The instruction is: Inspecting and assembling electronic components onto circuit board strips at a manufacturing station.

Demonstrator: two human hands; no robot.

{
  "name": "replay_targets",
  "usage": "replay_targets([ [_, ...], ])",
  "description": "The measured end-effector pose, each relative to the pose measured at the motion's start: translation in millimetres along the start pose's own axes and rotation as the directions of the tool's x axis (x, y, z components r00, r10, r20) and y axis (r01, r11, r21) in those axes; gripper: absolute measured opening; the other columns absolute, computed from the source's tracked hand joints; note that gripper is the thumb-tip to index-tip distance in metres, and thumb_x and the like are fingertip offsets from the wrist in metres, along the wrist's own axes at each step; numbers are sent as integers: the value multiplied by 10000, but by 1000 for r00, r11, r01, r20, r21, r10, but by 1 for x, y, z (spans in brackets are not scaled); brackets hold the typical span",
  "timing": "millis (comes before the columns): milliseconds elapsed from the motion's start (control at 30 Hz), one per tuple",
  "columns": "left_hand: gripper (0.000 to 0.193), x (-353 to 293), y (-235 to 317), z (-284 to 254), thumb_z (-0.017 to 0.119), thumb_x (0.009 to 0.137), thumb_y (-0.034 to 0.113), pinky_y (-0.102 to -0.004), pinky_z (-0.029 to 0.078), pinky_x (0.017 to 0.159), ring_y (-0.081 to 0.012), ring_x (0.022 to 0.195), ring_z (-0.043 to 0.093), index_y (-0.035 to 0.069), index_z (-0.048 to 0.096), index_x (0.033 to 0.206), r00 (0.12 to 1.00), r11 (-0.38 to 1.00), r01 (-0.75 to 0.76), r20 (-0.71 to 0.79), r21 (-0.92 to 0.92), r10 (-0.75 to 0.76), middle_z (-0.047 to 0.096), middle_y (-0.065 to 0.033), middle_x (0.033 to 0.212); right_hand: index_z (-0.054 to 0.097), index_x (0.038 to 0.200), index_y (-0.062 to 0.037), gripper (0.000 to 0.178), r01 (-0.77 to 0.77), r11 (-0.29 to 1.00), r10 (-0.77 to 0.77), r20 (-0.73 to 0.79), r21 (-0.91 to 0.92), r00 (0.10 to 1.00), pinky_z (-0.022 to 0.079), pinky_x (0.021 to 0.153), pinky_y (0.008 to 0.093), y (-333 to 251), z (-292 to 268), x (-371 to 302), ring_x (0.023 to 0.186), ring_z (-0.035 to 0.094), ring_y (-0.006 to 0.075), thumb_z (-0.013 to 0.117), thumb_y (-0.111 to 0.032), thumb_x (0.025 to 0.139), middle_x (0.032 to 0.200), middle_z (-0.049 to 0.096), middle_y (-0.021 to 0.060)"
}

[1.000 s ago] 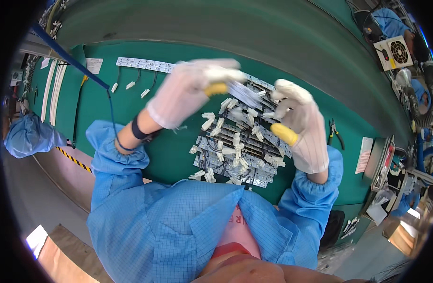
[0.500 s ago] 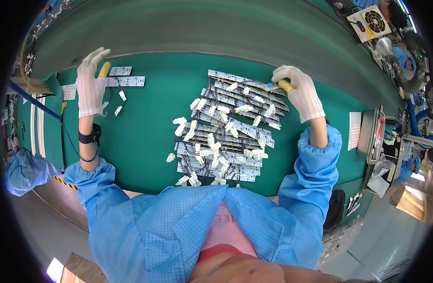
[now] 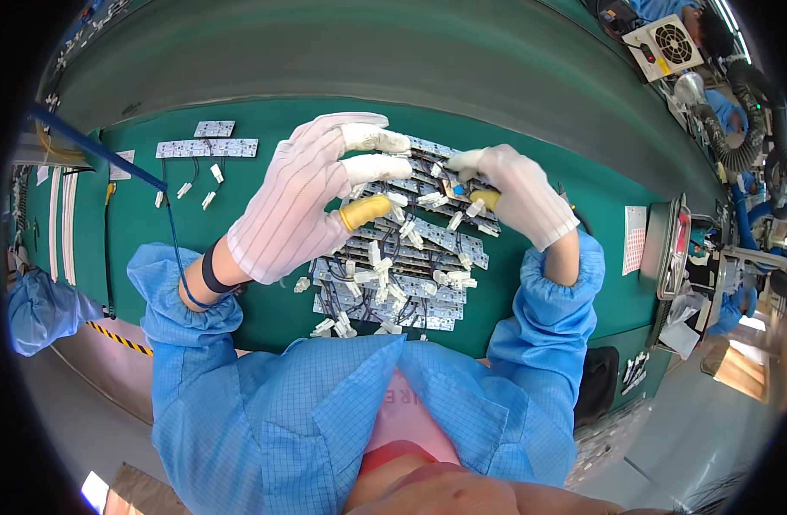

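Observation:
My left hand (image 3: 312, 193), in a white striped glove with a yellow cover on the thumb, reaches over the left part of the stacked LED circuit boards (image 3: 441, 232). Its fingers are apart, with the fingertips by the left end of the farthest board. Over the right part of the stack, my right hand (image 3: 522, 193) is gloved the same way. Its thumb and fingers are bent around a small blue-tipped object (image 3: 456, 189), whose kind I cannot make out. White connectors (image 3: 381, 270) on dark wires lie across the boards.
Separate boards (image 3: 206, 148) with wired connectors lie at the far left of the green mat. A blue cord (image 3: 97, 150) runs to my left wrist. At the right are a printed sheet (image 3: 635, 240) and a metal tray (image 3: 675, 249). A raised ledge (image 3: 368, 64) borders the far side.
My left hand has moved right, from beside the separate boards to the stack. My right hand has shifted left and a little nearer, with the blue-tipped object still at its fingers.

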State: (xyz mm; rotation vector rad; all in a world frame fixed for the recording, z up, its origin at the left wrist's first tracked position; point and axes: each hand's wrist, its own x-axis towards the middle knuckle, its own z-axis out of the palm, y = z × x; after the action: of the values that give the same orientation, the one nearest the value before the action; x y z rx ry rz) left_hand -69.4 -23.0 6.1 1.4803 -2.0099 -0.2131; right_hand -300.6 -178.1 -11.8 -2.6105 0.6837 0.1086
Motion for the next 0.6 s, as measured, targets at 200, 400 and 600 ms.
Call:
replay_targets([
  [200,356,2,-1,3,718,749,147,-420,426,986,-287,1207,517,149,658,1099,999,1000,-7,32,-30,8,603,-16,1230,642,1122,-84,473,59,983,-77,-104,-173,992,445,787,424,-1,8,-5,856,562,362,632,93,683,899,628,123],
  [400,415,8,1,-1,699,804,223,-389,472,936,-277,1195,527,132,626,1203,1000,1000,22,-15,-21,-23,594,-77,1244,610,1150,-4,250,174,880,67,-479,441,875,492,664,259,-18,-10,-7,779,623,155,538,-34,912,1017,676,135],
  [600,599,3,-14,-11,542,934,400,-383,441,984,-267,1138,570,24,438,1389,963,740,176,269,-649,6,590,-130,1240,592,1169,-8,269,73,770,90,-221,634,971,513,751,277,-55,-13,-21,862,646,164,558,-143,939,1043,668,109],
])
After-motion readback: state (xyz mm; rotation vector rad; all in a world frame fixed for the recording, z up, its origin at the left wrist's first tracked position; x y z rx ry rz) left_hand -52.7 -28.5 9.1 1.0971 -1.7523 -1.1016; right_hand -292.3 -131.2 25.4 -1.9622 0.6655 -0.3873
